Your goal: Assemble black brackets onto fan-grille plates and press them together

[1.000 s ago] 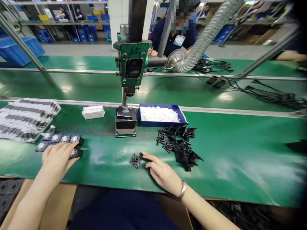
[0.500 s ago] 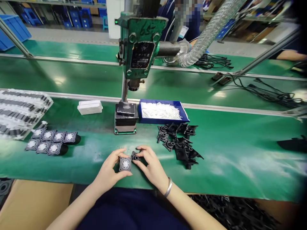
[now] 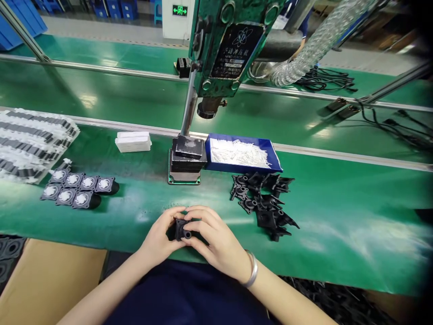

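Observation:
Both my hands meet at the near edge of the green bench. My left hand [image 3: 158, 234] and my right hand [image 3: 213, 237] are closed together on a small black plastic part [image 3: 181, 229], pressing two black pieces against each other. A pile of loose black housings [image 3: 264, 201] lies to the right of my hands. Several square pieces with white swirl faces [image 3: 76, 189] sit in rows to the left. Straight ahead stands the green press [image 3: 233, 45] with its black base block [image 3: 186, 158].
A blue tray of white pins [image 3: 241, 155] stands beside the press base. A white block [image 3: 133, 141] and stacked black-and-white strips [image 3: 30, 142] lie at the left. Cables [image 3: 395, 128] trail on the far belt. A flexible silver hose [image 3: 314, 40] hangs at upper right.
My left hand came over from the swirl pieces with one of them and met my right hand. The two parts are now pressed together between both hands, nearer to me.

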Demonstrator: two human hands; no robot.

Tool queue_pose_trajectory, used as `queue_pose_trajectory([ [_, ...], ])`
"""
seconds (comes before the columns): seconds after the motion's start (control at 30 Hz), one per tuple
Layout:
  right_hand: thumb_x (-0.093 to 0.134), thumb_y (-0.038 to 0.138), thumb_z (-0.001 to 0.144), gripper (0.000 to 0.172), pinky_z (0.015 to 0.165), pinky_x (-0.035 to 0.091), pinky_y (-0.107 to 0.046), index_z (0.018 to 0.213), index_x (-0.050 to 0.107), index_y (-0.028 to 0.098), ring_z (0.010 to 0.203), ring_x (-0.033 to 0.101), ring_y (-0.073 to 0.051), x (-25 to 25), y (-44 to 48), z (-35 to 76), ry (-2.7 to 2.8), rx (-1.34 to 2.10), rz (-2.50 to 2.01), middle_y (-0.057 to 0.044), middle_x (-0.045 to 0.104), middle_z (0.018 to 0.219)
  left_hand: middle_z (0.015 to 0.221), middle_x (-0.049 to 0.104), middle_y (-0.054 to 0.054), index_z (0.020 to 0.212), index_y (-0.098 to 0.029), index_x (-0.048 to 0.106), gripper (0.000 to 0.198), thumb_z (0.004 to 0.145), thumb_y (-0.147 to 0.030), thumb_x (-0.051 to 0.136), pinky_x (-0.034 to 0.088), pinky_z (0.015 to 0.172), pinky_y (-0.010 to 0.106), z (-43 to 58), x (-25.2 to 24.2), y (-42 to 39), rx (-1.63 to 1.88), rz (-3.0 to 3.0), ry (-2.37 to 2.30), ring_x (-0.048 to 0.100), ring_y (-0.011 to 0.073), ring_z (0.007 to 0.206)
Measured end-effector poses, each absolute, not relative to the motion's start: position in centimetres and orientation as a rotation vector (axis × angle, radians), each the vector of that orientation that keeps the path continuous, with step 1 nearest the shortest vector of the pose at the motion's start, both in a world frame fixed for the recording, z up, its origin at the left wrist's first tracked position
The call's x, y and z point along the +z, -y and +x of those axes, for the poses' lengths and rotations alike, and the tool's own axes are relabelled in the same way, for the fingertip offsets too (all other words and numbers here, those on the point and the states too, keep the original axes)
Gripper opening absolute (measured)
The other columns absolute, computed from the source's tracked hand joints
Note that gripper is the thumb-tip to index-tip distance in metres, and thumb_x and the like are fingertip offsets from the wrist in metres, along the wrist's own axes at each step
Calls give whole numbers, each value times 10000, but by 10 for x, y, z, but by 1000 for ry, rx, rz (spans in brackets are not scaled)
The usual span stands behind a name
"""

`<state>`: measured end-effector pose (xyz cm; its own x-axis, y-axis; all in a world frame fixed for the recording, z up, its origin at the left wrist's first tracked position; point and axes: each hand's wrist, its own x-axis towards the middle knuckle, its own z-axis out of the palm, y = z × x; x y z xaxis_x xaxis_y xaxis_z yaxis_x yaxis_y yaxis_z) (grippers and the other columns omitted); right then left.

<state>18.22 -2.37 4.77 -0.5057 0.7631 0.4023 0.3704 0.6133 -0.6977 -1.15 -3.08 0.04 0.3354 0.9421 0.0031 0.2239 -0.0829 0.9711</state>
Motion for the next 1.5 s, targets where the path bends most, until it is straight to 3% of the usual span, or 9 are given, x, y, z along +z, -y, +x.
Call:
queue_pose_trajectory([
  [0.4, 579, 257, 951, 119, 974, 514, -425, 1066, 566, 232, 1105, 595, -217, 35, 23, 176, 2013, 840, -944, -68, 642, 1028, 1327, 591, 86, 1331, -299, 460, 630, 785, -254, 771, 515, 999, 436, -15, -1, 30, 823, 1630, -1086, 618, 254, 1156],
  [0.73, 608, 268, 937, 122, 1033, 476, -424, 1053, 584, 238, 1144, 580, -208, 24, 26, 175, 1976, 880, -950, -58, 648, 1056, 1212, 663, 72, 1266, -267, 509, 577, 760, -292, 785, 548, 964, 420, -20, -5, 32, 854, 1737, -1132, 657, 244, 1097],
  [0.83, 608, 343, 931, 225, 1026, 492, -404, 1134, 582, 251, 1184, 569, -216, 33, 22, 181, 2008, 886, -928, -75, 636, 1142, 1174, 675, 66, 1233, -262, 537, 531, 766, -316, 783, 567, 913, 384, -20, 2, 29, 900, 1780, -1132, 673, 231, 1046],
  [0.93, 580, 379, 943, 325, 1038, 487, -418, 1242, 536, 260, 1236, 539, -233, 65, 3, 198, 2037, 748, -943, -109, 567, 1290, 1099, 684, 51, 1167, -257, 585, 432, 784, -326, 775, 567, 867, 343, -22, 32, 9, 984, 1919, -1077, 669, 209, 991],
  [1.1, 633, 298, 914, 315, 1061, 456, -484, 1212, 555, 235, 1213, 552, -252, 166, -72, 223, 1766, 173, -862, -117, 572, 1241, 1047, 665, 58, 1099, -227, 627, 360, 791, -350, 767, 552, 834, 332, -18, 102, -61, 1217, 2110, -1026, 638, 210, 980],
  [1.2, 650, 348, 900, 385, 1001, 487, -388, 1246, 549, 213, 1203, 582, -205, 240, -133, 225, 1633, 10, -677, -94, 551, 1329, 1026, 650, 64, 1062, -205, 625, 390, 752, -376, 789, 559, 832, 369, -7, 118, -107, 1260, 2028, -1060, 646, 226, 957],
  [1.3, 430, 479, 921, 452, 845, 478, -280, 1154, 602, 132, 1135, 623, -164, 302, -178, 224, 1679, 54, -614, -25, 598, 1298, 999, 645, 57, 1028, -196, 610, 409, 726, -397, 797, 565, 820, 388, 4, 116, -140, 1253, 1983, -1044, 659, 227, 915],
  [1.4, 169, 494, 895, 645, 730, 454, -264, 978, 641, 62, 1114, 620, -153, 323, -183, 224, 1658, 70, -579, 3, 637, 1208, 972, 647, 55, 1016, -189, 602, 422, 716, -411, 799, 561, 784, 380, 11, 112, -155, 1247, 1999, -1036, 657, 228, 882],
  [1.5, 134, 446, 930, 637, 751, 458, -244, 889, 650, 73, 1175, 588, -128, 301, -156, 225, 1573, -66, -519, -8, 603, 1274, 943, 650, 54, 1010, -185, 605, 410, 724, -411, 795, 550, 749, 360, 13, 111, -158, 1230, 2009, -1036, 651, 227, 860],
])
